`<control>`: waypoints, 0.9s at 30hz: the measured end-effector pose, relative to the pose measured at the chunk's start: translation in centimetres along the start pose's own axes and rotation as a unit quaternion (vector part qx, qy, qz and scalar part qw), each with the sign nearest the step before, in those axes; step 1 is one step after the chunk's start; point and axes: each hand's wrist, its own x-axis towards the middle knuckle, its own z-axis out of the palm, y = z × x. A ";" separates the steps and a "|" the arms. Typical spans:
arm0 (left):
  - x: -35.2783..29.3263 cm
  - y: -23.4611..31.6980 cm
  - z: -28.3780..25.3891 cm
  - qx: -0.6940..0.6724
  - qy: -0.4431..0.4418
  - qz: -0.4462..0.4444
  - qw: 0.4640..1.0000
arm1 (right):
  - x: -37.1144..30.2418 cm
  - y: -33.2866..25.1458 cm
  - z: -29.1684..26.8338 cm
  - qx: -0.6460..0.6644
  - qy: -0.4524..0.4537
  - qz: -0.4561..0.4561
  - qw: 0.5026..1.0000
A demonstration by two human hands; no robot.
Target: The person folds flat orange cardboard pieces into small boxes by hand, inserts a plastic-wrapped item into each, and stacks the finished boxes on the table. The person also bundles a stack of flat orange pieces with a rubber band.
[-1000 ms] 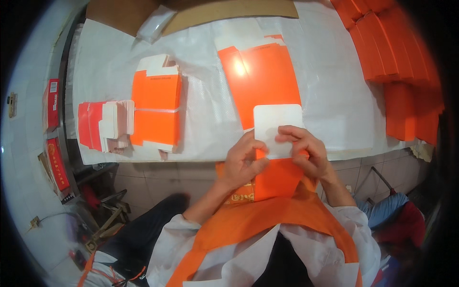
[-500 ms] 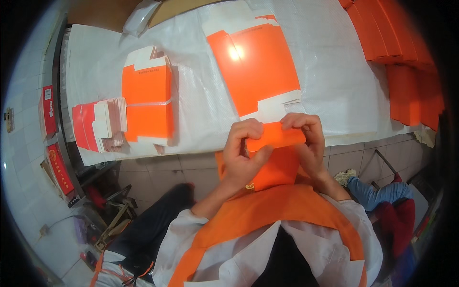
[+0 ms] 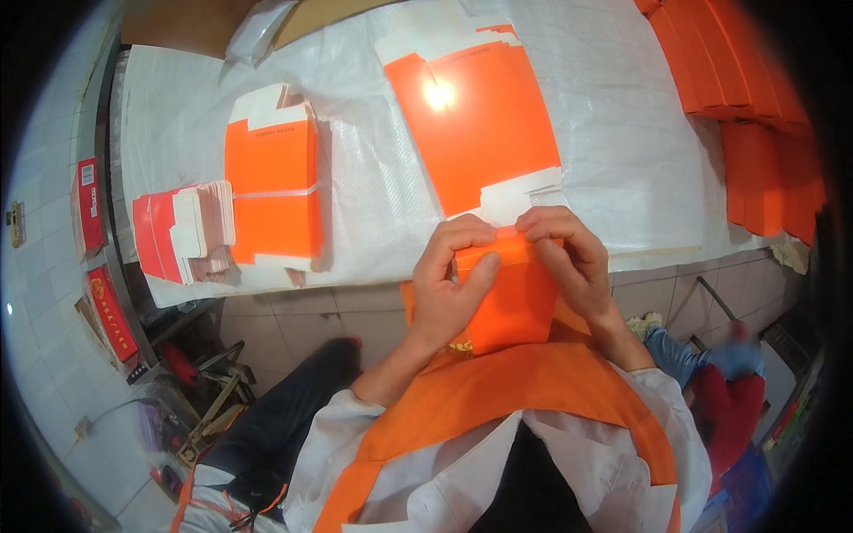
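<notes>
Head view: an orange box (image 3: 513,306) is held between the orange apron (image 3: 498,382) and the near edge of the white-covered table (image 3: 617,155). Its far end is grasped at the left corner by the left hand (image 3: 444,289) (the thumb is laid on the face) and at the right corner by the curled fingers of the right hand (image 3: 577,266). Beyond, flat orange cartons (image 3: 484,124) are stacked; a strapped orange bundle (image 3: 274,164) and a red bundle (image 3: 155,235) are placed leftward.
</notes>
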 end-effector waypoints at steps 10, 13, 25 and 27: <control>-1.0 -0.8 0.3 0.023 0.027 0.049 0.998 | -1.2 0.9 -0.9 -0.050 -0.042 -0.077 0.995; -0.4 0.1 1.5 0.045 0.026 0.009 0.999 | -1.7 0.5 -2.6 -0.083 -0.060 -0.015 0.995; 6.6 3.0 6.5 0.004 -0.083 0.055 0.995 | -6.0 -7.0 -15.9 -0.044 0.210 0.230 0.949; 6.2 2.5 5.9 -0.023 -0.048 -0.004 0.999 | -8.6 -7.0 -18.8 0.067 0.417 0.050 0.905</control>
